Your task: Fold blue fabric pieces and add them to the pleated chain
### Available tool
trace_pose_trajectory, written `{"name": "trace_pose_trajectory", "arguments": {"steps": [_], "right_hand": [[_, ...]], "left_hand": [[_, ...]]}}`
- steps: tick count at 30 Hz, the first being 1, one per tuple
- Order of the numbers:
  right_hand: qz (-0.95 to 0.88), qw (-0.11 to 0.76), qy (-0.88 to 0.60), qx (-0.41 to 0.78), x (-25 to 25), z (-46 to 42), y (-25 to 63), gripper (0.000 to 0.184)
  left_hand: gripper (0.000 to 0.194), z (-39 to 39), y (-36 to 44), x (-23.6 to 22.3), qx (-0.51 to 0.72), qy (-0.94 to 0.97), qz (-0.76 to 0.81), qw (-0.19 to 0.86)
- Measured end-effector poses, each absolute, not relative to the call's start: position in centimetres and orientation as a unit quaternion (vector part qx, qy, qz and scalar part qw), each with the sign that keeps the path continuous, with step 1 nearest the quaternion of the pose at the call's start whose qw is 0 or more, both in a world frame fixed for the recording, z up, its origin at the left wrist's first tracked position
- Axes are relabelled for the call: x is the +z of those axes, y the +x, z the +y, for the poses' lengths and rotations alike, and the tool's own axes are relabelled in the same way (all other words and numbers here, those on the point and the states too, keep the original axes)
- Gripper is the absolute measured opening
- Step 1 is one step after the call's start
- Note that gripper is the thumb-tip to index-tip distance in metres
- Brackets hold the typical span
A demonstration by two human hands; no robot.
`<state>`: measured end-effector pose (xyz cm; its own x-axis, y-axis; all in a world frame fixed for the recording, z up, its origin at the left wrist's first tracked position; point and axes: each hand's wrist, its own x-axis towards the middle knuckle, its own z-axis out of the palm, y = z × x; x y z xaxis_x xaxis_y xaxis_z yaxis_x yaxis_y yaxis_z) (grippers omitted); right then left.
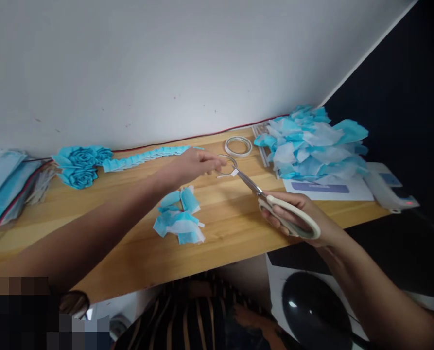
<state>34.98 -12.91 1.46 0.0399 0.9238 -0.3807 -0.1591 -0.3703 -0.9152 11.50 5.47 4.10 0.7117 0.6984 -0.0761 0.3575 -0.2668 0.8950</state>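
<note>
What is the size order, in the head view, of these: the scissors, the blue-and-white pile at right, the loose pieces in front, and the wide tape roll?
1. Blue-and-white pile
2. Scissors and loose pieces: unsure; the scissors look longer, the pieces a broader patch.
3. Wide tape roll

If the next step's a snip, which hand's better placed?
Right, I'd say. The right hand grips the cream-handled metal scissors, whose tips meet a small white rectangular piece in view. The left hand has no scissors; it partly overlaps a thin, pale, round ring, contact unclear.
</note>
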Motion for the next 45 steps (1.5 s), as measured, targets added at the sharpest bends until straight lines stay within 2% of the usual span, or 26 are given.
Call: {"name": "trace_pose_trajectory", "arguments": {"steps": [2, 4, 7, 12, 17, 21, 23, 25, 26, 29, 31, 35, 39, 42, 45], "right_hand": [[-0.343, 0.440, -0.563, 0.610, 1.4, -12.7, 34.4, 0.063], [-0.359, 0.428, -0.563, 0.609, 1.3, -12.5, 33.9, 0.068], [-0.417, 0.400, -0.572, 0.582, 1.5, -12.3, 33.1, 0.066], [-0.549, 0.361, -0.579, 0.483, 2.3, -12.2, 32.2, 0.056], [-0.675, 0.272, -0.635, 0.260, 1.6, -11.8, 33.8, 0.049], [-0.782, 0.102, -0.609, 0.082, 1.2, -11.4, 35.5, 0.052], [-0.803, 0.061, -0.592, 0.033, 1.9, -10.9, 35.0, 0.048], [-0.798, 0.097, -0.595, 0.008, 3.1, -10.1, 33.4, 0.040], [-0.788, 0.146, -0.598, 0.016, 3.7, -9.6, 32.2, 0.037], [-0.752, 0.294, -0.573, 0.141, 4.8, -7.7, 28.2, 0.025], [-0.718, 0.351, -0.559, 0.222, 4.8, -6.6, 26.0, 0.020], [-0.685, 0.392, -0.542, 0.288, 4.3, -5.3, 23.6, 0.017], [-0.695, 0.427, -0.536, 0.219, 4.5, -4.8, 22.6, 0.013], [-0.673, 0.474, -0.535, 0.189, 4.6, -3.8, 22.3, 0.014], [-0.657, 0.487, -0.528, 0.230, 3.4, -1.7, 22.1, 0.015]], "left_hand": [[0.025, 3.8, 10.3, 4.1, 0.168, 0.712, 0.346, 0.588], [0.023, 2.5, 9.8, 3.8, 0.164, 0.667, 0.363, 0.629], [0.014, 1.5, 9.7, 3.7, 0.172, 0.634, 0.374, 0.655], [0.011, 1.2, 9.0, 4.1, 0.178, 0.619, 0.374, 0.668], [0.013, 1.1, 6.9, 3.7, 0.142, 0.625, 0.401, 0.655], [0.017, 1.0, 5.3, 3.7, 0.191, 0.641, 0.425, 0.610], [0.018, 1.0, 5.0, 3.8, 0.215, 0.652, 0.422, 0.592], [0.017, 0.8, 5.0, 3.8, 0.228, 0.661, 0.415, 0.583], [0.016, 0.8, 5.0, 3.9, 0.232, 0.664, 0.409, 0.581], [0.015, 0.5, 5.0, 3.9, 0.244, 0.670, 0.392, 0.582], [0.016, 0.3, 4.8, 3.9, 0.249, 0.673, 0.383, 0.581], [0.015, 0.3, 3.9, 3.7, 0.259, 0.680, 0.377, 0.573], [0.021, 0.7, 2.6, 3.9, 0.291, 0.673, 0.383, 0.562], [0.027, 1.5, 0.8, 3.9, 0.364, 0.628, 0.395, 0.563], [0.026, 2.3, -1.3, 3.0, 0.442, 0.560, 0.427, 0.555]]}}
